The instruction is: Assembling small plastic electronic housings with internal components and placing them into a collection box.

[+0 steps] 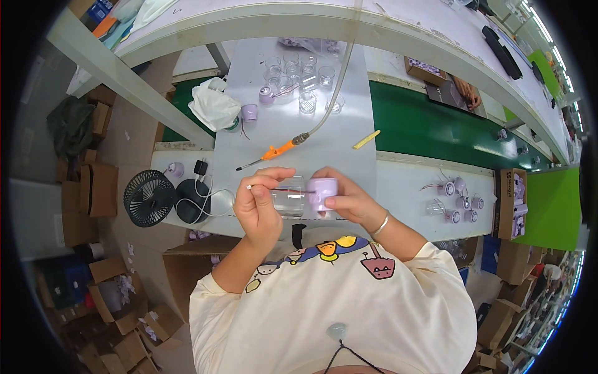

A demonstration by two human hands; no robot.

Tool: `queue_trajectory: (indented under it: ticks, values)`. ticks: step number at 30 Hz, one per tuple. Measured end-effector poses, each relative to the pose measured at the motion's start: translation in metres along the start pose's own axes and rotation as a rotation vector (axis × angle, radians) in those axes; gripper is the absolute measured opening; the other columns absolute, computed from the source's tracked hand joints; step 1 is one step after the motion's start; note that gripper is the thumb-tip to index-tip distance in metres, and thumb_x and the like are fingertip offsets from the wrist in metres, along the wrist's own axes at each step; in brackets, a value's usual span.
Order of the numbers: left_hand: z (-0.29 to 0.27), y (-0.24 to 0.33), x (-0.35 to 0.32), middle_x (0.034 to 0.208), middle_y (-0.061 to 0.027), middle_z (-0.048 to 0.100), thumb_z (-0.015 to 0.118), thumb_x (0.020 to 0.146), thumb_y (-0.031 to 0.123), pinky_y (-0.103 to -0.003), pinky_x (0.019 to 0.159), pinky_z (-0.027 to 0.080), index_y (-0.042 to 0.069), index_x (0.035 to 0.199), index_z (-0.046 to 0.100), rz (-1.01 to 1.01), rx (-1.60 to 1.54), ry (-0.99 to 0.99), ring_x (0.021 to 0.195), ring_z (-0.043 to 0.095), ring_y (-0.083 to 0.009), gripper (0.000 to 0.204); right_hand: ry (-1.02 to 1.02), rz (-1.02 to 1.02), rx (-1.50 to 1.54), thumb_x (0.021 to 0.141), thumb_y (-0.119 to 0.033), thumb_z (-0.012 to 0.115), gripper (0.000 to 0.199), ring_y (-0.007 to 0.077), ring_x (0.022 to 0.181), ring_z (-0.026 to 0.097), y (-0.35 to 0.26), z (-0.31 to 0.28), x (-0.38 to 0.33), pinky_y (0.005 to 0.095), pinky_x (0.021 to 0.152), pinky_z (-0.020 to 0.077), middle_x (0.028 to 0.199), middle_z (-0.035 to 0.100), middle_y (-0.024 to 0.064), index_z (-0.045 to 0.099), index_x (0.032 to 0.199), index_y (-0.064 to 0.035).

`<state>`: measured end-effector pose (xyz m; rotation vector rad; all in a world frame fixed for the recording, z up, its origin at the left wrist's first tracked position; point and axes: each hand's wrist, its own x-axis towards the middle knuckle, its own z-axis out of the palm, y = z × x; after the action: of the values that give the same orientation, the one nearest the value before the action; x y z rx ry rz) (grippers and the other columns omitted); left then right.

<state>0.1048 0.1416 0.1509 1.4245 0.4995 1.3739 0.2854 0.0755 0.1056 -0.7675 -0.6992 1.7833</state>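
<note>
One lilac cup-shaped part [324, 191] sits in the right hand [352, 202], which is curled round it with the thumb on the near side and fingers on the far side. A clear cylinder [288, 202] lies on its side between that part and the left hand [260, 215]; whether the two pieces are joined, I cannot tell. The left hand is nearly closed, thumb and fingers pinched together at a thin wire with a white connector [250, 187], one finger stretched over the cylinder's top. Just beyond the left hand, an orange screwdriver [278, 151] with a hose rests on the grey worktop [311, 140]. Farther beyond it lie a loose lilac cup [249, 113], another with wires [266, 95], a white bag [213, 105] and a cluster of clear cups [290, 73]. Beyond the right hand is a yellow stick [366, 139]. To the left of the left hand are a white cable [215, 192] and a black fan [149, 198]. Well to the right of the right hand, several wired lilac pieces [455, 215] stand near a cardboard box [503, 204]; beyond them runs a green belt [430, 124], with a co-worker's hand [468, 93] past it.
</note>
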Motion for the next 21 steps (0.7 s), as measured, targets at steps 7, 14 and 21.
queue_trajectory:
  ticks: [7,14,21]
  values:
    - [0.017,-0.010,-0.003,0.096,-0.0193,0.062,0.038,0.097,0.041,-0.033,0.081,0.046,0.000,0.111,0.042,0.006,-0.002,0.072,0.089,0.060,-0.0225,0.044,0.134,-0.393,-0.469,0.074,-0.030,0.074,0.065,0.0181,0.104,0.048,-0.032,0.035,-0.005,0.0305,0.089,0.0404,0.114,0.045,0.0097,0.039,0.123,-0.0053]
    - [0.034,-0.010,-0.010,0.095,-0.0160,0.060,0.043,0.095,0.041,-0.033,0.082,0.044,-0.001,0.115,0.042,-0.173,-0.121,0.112,0.091,0.058,-0.0224,0.046,0.014,-0.552,-0.568,0.085,-0.035,0.061,0.053,0.0211,0.106,0.045,-0.032,0.026,-0.003,0.0325,0.092,0.0369,0.117,0.042,0.0130,0.039,0.121,-0.0029]
    - [0.041,-0.007,-0.005,0.100,-0.0225,0.060,0.033,0.101,0.024,-0.040,0.092,0.042,0.003,0.092,0.037,-0.193,-0.263,0.112,0.098,0.059,-0.0281,0.023,0.172,-0.650,-1.027,0.086,-0.018,0.058,0.033,0.0245,0.098,0.050,-0.041,0.029,-0.009,0.0316,0.087,0.0410,0.109,0.048,0.0154,0.043,0.110,-0.0015]
